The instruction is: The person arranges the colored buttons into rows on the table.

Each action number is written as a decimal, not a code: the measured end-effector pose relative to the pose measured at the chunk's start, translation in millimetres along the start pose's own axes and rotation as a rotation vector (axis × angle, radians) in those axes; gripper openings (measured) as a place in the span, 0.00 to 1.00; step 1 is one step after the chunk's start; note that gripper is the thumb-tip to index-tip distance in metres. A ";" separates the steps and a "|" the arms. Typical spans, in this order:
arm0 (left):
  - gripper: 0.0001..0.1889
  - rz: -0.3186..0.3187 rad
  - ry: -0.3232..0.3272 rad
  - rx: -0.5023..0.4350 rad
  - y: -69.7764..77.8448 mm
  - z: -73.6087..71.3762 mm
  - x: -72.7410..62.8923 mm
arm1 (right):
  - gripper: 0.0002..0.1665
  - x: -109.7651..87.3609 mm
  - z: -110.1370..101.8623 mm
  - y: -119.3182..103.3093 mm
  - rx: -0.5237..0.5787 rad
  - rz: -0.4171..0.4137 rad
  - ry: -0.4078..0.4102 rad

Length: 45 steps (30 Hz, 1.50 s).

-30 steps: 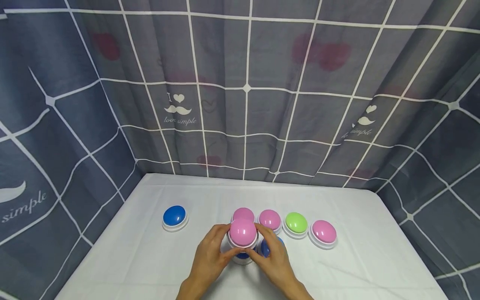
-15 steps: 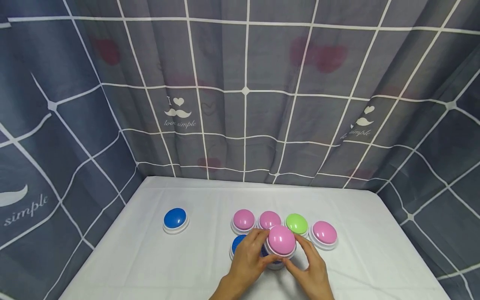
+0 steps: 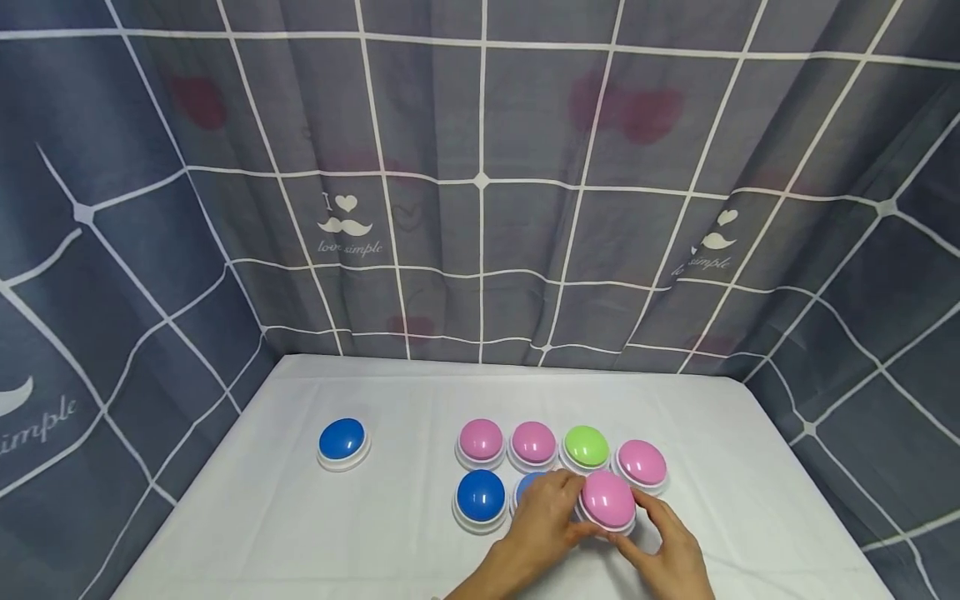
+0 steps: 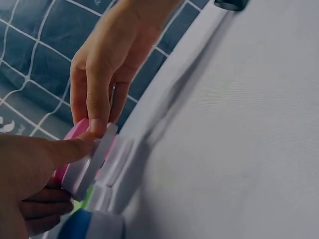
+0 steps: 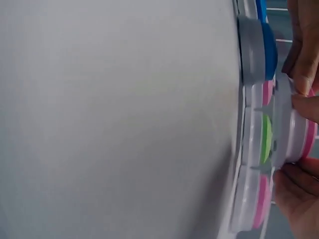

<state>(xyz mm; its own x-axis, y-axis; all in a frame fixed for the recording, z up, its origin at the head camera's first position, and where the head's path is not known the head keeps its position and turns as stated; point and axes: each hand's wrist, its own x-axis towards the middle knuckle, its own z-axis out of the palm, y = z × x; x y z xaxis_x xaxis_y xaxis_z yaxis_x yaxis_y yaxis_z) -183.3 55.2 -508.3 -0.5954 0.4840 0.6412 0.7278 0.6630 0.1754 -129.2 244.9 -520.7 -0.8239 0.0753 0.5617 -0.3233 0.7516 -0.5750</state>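
Both hands hold one pink dome push button (image 3: 608, 498) with a white base, left hand (image 3: 543, 521) on its left side and right hand (image 3: 670, 552) on its right. Their thumbs meet at its near edge. In the right wrist view the held button's white base (image 5: 284, 124) is raised above the tabletop, level with the domes behind. Just behind it sit a green button (image 3: 587, 446) and a pink button (image 3: 642, 462). A blue button (image 3: 527, 482) is partly hidden by the left hand, and another blue button (image 3: 481, 496) stands to its left.
Two more pink buttons, one at the row's left end (image 3: 482, 439) and one beside it (image 3: 533, 442), continue the back row. A lone blue button (image 3: 342, 438) sits far left. The white-clothed table (image 3: 300, 533) is enclosed by a grey grid-patterned curtain (image 3: 435, 217).
Both hands have carried the pink button rightward, from over the front-left blue button, past the second blue one, to in front of the green and right-end pink buttons. The front-left blue button is uncovered.
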 end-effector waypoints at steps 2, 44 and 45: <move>0.29 -0.004 -0.024 0.024 0.5 3.8 -0.4 | 0.40 -0.2 0.4 3.9 0.024 0.034 -0.045; 0.29 0.003 -0.245 0.261 -3.3 12.2 10.0 | 0.40 9.6 6.7 9.1 -0.108 0.041 -0.194; 0.29 0.004 -0.246 0.254 -3.6 11.9 10.2 | 0.40 9.7 6.1 8.9 -0.105 0.040 -0.196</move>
<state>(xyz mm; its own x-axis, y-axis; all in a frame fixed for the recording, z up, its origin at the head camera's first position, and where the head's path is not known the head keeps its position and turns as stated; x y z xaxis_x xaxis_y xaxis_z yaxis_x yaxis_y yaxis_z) -196.1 64.5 -511.2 -0.6793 0.5897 0.4368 0.6409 0.7667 -0.0383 -142.8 248.3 -524.0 -0.9132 -0.0148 0.4072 -0.2466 0.8155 -0.5235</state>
